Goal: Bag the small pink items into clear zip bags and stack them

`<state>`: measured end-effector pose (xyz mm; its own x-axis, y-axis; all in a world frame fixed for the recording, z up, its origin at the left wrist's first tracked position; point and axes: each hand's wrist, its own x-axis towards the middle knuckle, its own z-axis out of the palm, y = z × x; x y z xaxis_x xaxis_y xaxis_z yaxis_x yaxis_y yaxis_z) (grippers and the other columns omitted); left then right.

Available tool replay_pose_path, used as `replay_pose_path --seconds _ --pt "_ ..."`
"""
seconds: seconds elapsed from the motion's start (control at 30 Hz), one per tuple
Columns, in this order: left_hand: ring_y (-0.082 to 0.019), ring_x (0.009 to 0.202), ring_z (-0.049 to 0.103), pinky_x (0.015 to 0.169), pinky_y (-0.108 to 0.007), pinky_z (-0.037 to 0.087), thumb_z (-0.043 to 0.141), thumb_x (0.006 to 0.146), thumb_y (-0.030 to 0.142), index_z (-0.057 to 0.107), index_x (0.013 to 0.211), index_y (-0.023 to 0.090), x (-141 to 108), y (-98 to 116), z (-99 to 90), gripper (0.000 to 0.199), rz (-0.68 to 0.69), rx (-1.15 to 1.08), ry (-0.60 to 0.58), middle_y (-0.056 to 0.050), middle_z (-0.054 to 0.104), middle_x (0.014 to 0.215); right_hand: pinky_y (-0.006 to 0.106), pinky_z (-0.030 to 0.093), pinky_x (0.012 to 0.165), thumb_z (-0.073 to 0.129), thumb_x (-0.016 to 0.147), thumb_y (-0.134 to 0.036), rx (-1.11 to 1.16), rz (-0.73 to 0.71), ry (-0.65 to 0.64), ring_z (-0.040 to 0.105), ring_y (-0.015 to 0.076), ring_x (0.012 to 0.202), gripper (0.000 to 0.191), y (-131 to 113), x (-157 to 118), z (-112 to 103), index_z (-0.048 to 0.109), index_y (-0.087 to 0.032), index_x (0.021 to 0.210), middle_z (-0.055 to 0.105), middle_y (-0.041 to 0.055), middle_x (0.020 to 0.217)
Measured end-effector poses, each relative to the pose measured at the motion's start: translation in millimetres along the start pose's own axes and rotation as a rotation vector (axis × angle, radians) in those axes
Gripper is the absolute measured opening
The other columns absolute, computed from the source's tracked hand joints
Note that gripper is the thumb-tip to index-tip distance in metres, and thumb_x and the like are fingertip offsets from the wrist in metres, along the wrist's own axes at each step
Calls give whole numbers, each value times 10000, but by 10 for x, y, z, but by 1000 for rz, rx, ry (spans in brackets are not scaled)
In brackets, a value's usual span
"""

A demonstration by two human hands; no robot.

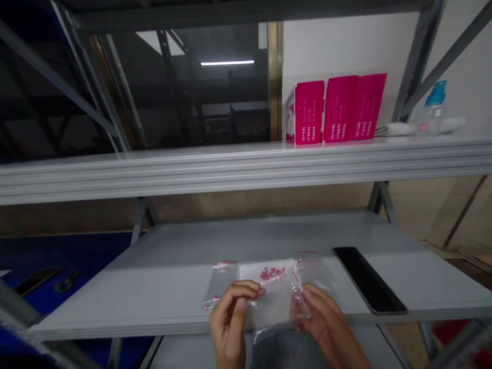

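Observation:
Small red beads (272, 273) lie in a cluster on a white sheet (249, 270) on the grey shelf. My right hand (321, 312) grips the edge of a clear zip bag (302, 289) with a red strip, tilted over the sheet's near part. My left hand (233, 315) is at the sheet's left side, fingers curled and the thumb close to them; what they hold, if anything, is hidden. Behind the left hand lies another zip bag (221, 279) with a few red bits at its bottom. A further clear bag (315, 271) lies past the right hand.
A black phone (369, 279) lies on the shelf (184, 246) to the right. On the upper shelf (230, 171) stand pink boxes (342, 110), a folded white cloth (397, 129) and a blue-topped spray bottle (434, 110). A dark phone-like object (36, 280) rests on a blue surface at left.

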<state>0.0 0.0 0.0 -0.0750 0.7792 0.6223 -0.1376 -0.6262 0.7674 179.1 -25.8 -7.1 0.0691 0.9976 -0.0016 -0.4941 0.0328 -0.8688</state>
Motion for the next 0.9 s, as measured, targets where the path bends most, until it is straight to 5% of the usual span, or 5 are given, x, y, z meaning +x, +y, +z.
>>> replay_pose_path --seconds 0.17,0.47,0.63,0.73,0.9 --pt "-183 727 642 689 -268 519 551 916 266 652 736 192 -11 12 -132 220 -29 99 -37 -30 670 738 213 368 482 768 716 -467 96 128 -54 507 112 551 322 136 -66 56 639 -172 693 557 -14 617" --pt "-190 747 655 695 -287 513 516 919 223 625 758 204 16 -39 -185 196 -18 259 -41 -26 675 779 200 316 432 790 652 -551 -159 213 -125 452 85 480 442 76 -86 64 594 -159 590 536 -22 535" --pt "-225 903 616 806 -338 471 600 826 141 635 897 220 55 128 -134 112 271 630 48 -44 653 928 182 321 441 807 625 -557 -185 234 -21 445 71 478 442 95 -72 31 609 -161 629 536 -38 535" --pt "-201 810 594 743 -305 462 609 798 104 621 900 230 3 255 -17 163 363 692 -33 -20 629 847 176 275 408 813 573 -600 -198 218 -7 409 62 440 491 99 -56 121 598 -160 608 509 -49 491" --pt "-137 569 522 533 -220 428 590 841 214 519 763 218 -104 221 197 106 -70 374 -243 32 521 646 166 224 383 819 564 -593 -158 192 -90 344 35 396 495 117 -60 297 601 -152 617 472 -72 463"
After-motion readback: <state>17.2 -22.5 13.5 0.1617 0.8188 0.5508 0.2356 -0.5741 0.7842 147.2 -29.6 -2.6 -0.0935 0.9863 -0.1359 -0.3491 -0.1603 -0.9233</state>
